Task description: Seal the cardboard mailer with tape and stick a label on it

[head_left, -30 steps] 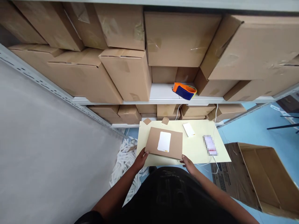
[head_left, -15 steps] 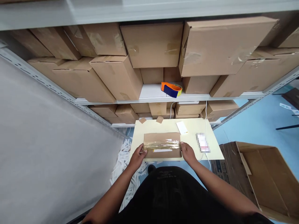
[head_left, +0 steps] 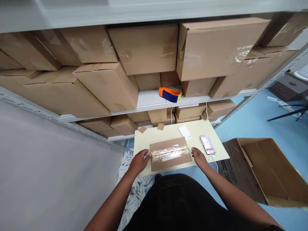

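Observation:
A flat brown cardboard mailer [head_left: 169, 154] with a strip of clear tape along its middle lies on a pale yellow tabletop [head_left: 154, 136]. My left hand [head_left: 140, 160] rests at the mailer's left end, its fingers curled against the edge. My right hand [head_left: 198, 157] sits at the right end, fingertips touching that edge. Both hands grip the mailer by its short ends.
A white card [head_left: 184, 132], a blurred phone [head_left: 207, 144] with a white cable and two cardboard scraps [head_left: 142, 129] lie on the table. An orange and blue tape dispenser [head_left: 169, 94] sits on the shelf among cardboard boxes. An open box [head_left: 262, 170] stands right; white paper strips [head_left: 134, 189] litter the floor.
The mailer has been flipped from its white-label side to its taped side and set flat. My hands shifted from its near edge to its two short ends.

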